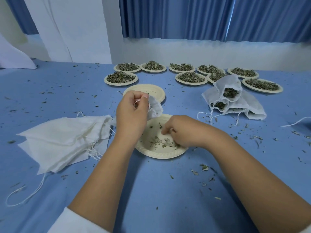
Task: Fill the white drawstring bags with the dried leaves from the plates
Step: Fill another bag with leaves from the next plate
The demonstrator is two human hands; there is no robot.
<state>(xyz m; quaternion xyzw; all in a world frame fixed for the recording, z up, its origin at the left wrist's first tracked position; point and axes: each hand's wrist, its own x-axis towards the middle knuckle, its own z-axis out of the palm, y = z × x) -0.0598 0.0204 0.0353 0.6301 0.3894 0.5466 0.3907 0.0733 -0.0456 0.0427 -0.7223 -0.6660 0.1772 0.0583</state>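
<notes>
Nearest, the blue-clothed table (151,190) is strewn with leaf crumbs. On it, directly under the right grip (178,130), sits a round cream paper plate (159,154) holding only a few scraps of dried green leaves (157,141). The right grip's fingers curl down onto those scraps; whether any are pinched cannot be told. Just left of it and a little farther, the left grip (133,111) is raised. Its thumb and fingers are closed on the string and mouth of a small white drawstring bag (155,106), which hangs to its right, above the plate's far rim. Left of the left grip lies a flat pile of empty white cloth bags (64,142). Just beyond the left grip is an empty cream plate (151,89). Beyond and right of the right grip, filled white bags (252,106) are heaped, leaves showing at their mouths. Farthest, heaped plates of leaves (121,84) stand in rows before blue pleated curtains (185,17).
</notes>
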